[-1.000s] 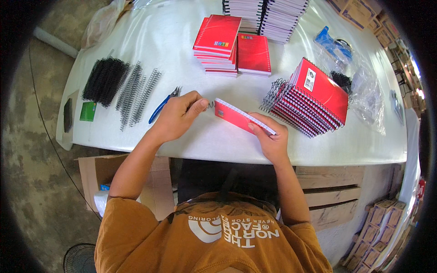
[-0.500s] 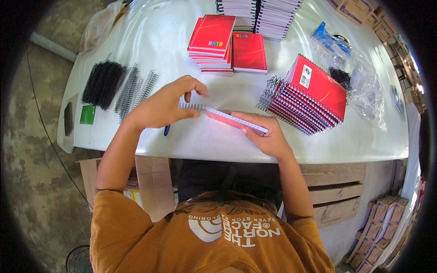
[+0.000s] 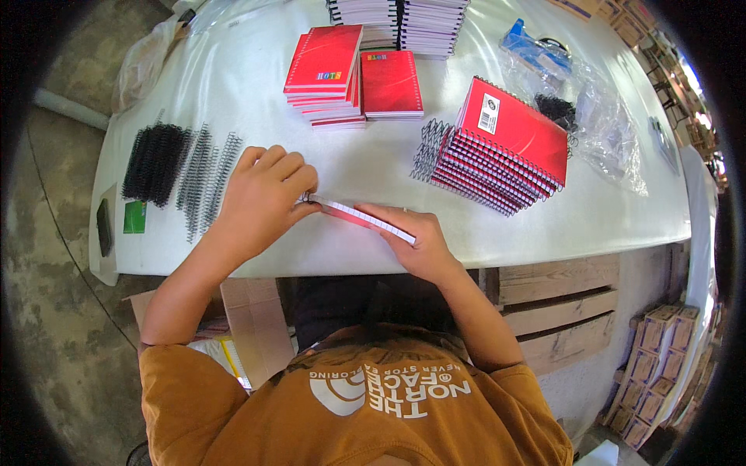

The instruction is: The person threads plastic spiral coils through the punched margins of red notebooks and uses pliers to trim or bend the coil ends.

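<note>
My right hand (image 3: 423, 245) grips a thin red notebook (image 3: 347, 215) by its right end, thumb on the near side, with its white page edge turned up. At the notebook's left end my left hand (image 3: 264, 198) is closed around a wire spiral coil (image 3: 306, 199), of which only a short piece shows. The rest of the coil is hidden by the fingers. Left of that hand lie several loose spiral coils (image 3: 208, 175) and a dense bunch of black coils (image 3: 155, 165). Beyond the notebook stands a pile of red notebooks (image 3: 322, 56) beside a lower pile (image 3: 391, 81).
To the right stands a tall stack of spiral-bound red notebooks (image 3: 519, 128). Stacks of white-paged bound books (image 3: 433, 29) rise at the back. Clear plastic wrap (image 3: 610, 144) and a blue tool (image 3: 519, 39) lie at the far right. A green card (image 3: 134, 217) lies near the left edge.
My left hand's fingers have gone from spread to closed around the coil, and less of the coil shows. The whole view has shifted, moving the table's things leftward in the picture.
</note>
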Available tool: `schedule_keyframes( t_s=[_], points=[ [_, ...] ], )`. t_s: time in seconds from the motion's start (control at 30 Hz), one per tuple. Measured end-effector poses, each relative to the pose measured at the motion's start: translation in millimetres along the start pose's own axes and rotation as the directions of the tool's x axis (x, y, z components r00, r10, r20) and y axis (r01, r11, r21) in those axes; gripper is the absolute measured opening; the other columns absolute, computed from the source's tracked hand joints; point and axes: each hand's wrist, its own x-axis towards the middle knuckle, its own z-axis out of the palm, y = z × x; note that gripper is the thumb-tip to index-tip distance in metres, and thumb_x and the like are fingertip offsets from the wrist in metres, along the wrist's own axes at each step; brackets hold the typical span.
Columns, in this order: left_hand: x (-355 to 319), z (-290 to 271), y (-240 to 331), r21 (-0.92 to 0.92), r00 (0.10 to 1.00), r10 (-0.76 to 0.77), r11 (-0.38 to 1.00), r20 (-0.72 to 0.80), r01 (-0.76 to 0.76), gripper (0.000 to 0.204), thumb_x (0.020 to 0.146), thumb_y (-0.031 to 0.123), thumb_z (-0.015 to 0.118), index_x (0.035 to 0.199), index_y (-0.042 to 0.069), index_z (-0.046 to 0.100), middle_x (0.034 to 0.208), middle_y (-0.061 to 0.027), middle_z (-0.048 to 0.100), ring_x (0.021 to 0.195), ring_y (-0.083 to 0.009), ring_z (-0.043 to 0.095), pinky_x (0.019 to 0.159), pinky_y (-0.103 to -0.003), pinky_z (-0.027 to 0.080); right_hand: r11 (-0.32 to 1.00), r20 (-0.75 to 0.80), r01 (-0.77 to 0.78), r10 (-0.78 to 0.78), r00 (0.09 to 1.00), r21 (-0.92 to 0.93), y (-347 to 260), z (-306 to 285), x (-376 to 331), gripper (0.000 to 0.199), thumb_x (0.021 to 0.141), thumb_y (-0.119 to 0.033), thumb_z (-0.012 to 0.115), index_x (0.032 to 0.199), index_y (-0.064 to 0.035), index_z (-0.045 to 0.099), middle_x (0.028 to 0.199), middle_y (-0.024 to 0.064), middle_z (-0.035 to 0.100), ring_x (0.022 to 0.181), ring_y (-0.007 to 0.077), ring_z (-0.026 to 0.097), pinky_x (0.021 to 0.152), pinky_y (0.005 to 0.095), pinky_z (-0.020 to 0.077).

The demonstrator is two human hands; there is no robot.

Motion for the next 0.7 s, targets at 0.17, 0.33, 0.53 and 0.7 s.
schedule_keyframes(
  t_s=[0.17,0.33,0.53,0.7],
  points=[
    [-6,7,-13,0.051,0.987,0.124,0.99,0.103,-0.129,0.03,0.067,0.027,0.073,0.088,0.012,0.058,0.093,-0.0041,0.057,0.097,-0.0224,0.052,0.091,-0.04,0.034,0.999,0.01,-0.007,0.007,1.0,-0.051,-4,1,-3,0.035,0.08,0.001,0.056,0.114,-0.0053,0.058,0.106,0.0134,0.063,0.092,0.0265,0.063,0.08,0.0303,0.0478],
    [-6,28,4,0.287,0.912,0.059,0.956,-0.406,0.066,0.068,0.067,0.053,0.068,0.119,0.012,0.052,0.131,-0.0167,0.042,0.125,-0.0352,0.035,0.103,-0.053,0.021,0.991,-0.104,0.053,-0.066,0.992,-0.12,-5,9,-8,0.03,0.082,0.0,0.057,0.112,-0.0032,0.06,0.103,0.0149,0.065,0.089,0.0255,0.065,0.077,0.0293,0.0494],
    [-79,113,34,0.34,0.861,0.331,0.919,-0.386,-0.2,0.103,0.068,0.077,0.049,0.135,0.0,0.032,0.141,-0.0247,0.026,0.133,-0.0407,0.015,0.103,-0.06,0.011,0.993,-0.11,0.057,-0.068,0.992,-0.101,2,19,-30,0.04,0.077,0.007,0.054,0.116,-0.0022,0.056,0.109,0.0173,0.061,0.097,0.028,0.062,0.082,0.034,0.0488],
    [-96,182,-12,-0.444,0.846,-0.447,0.846,-0.291,0.294,0.105,0.067,0.072,0.057,0.134,-0.004,0.03,0.133,-0.029,0.033,0.131,-0.0396,0.02,0.101,-0.057,0.021,0.961,-0.058,0.241,-0.251,0.966,-0.135,-3,38,-33,0.047,0.072,0.01,0.053,0.118,-0.0026,0.055,0.11,0.018,0.061,0.098,0.0307,0.061,0.083,0.0357,0.0492]
  ],
)
